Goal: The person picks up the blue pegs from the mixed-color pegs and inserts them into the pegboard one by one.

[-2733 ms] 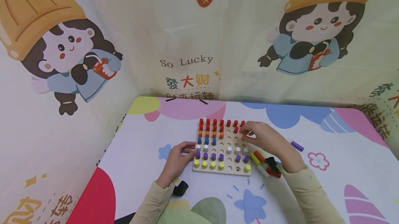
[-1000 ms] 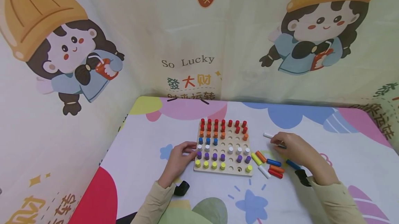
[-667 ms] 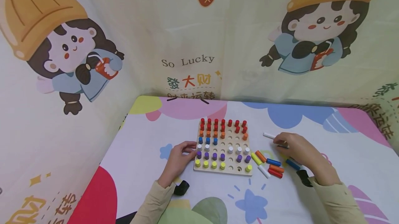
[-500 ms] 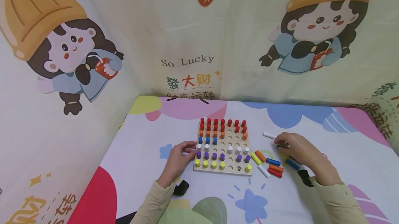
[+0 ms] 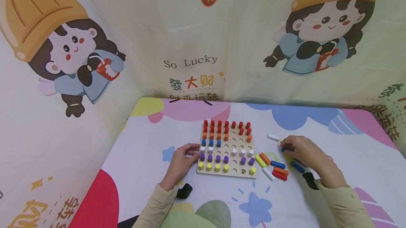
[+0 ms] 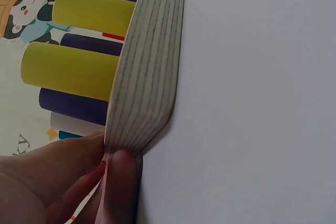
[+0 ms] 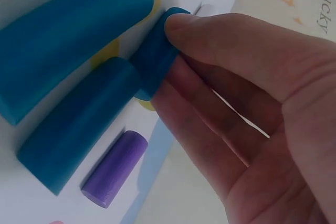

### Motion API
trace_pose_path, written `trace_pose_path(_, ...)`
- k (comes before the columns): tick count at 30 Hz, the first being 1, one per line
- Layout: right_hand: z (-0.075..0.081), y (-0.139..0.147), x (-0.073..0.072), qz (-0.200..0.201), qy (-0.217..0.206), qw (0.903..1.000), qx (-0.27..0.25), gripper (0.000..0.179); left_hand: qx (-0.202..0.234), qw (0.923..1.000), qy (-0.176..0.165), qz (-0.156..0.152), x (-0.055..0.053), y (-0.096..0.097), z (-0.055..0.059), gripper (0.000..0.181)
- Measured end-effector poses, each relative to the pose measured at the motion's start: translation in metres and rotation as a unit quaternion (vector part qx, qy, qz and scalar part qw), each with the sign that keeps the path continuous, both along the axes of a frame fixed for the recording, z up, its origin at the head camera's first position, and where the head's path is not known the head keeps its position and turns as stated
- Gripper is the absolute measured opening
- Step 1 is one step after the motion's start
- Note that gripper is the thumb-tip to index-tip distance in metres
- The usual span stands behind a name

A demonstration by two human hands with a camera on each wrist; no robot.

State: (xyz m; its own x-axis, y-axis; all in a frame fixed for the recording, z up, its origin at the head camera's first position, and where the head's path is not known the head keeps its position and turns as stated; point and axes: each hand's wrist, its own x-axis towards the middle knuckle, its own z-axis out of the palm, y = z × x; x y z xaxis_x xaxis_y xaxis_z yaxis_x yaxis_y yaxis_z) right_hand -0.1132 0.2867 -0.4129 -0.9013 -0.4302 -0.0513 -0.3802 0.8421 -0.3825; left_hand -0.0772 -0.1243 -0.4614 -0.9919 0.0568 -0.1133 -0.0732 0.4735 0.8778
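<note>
Out from the right edge of the pegboard, your right hand has a blue peg pinched between thumb and fingers, closed down to its thickness, on or just above the tabletop; I cannot tell which. Your left hand holds the board's left edge, thumb and fingertips set against it a little behind the front corner. You have clutter close by: in the right wrist view a second blue peg and a third blue peg lie just beside the one you grip, a purple peg farther off. Past your right hand, toward the tabletop's far edge, lies a white peg. Near the board's front-right corner you have a yellow peg, an orange peg, another orange peg, a red peg and another white peg. Upright on the board stand red pegs along the far edge and yellow pegs along the front edge, with rows of orange pegs, blue pegs, white pegs and purple pegs between.
</note>
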Motion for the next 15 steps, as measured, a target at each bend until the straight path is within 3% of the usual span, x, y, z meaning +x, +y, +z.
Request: trace_pose_path(15, 0.0034, -0.0031, -0.0026, -0.006, -0.011, 0.9999, -0.006, 0.017, 0.001, 1.0, -0.001, 0.001, 0.0006, 0.0, 0.0013, 0.031)
